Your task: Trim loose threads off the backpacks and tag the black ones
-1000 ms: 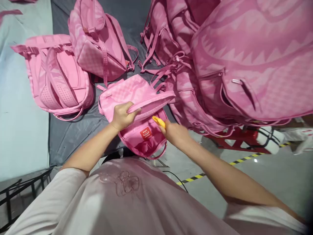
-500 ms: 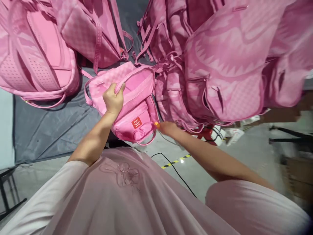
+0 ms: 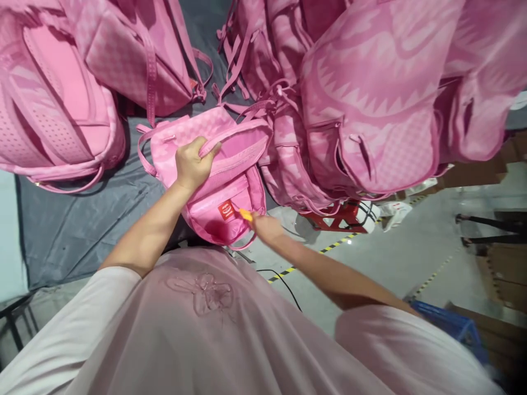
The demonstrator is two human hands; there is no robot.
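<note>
A small pink backpack point(image 3: 206, 186) lies unzipped in front of me, its opening toward me and a red label point(image 3: 226, 209) on the inside. My left hand point(image 3: 195, 163) is closed round the rim of its raised front panel. My right hand point(image 3: 267, 227) is closed on a small yellow-handled tool point(image 3: 246, 214) at the right side of the opening. The tool's thin tip points toward the label; its exact kind is too blurred to tell.
Pink backpacks stand to the left point(image 3: 61, 109) and to the right point(image 3: 366, 109) on a dark grey cloth point(image 3: 53, 230). Beyond the table edge are a striped floor line point(image 3: 329, 247), a red object point(image 3: 337, 219), a blue crate point(image 3: 448, 323) and cardboard boxes point(image 3: 510, 285).
My right hand has moved left with the yellow-handled tool, from the bag's right rim to over its opening. My left hand keeps hold of the panel. The view has shifted slightly.
</note>
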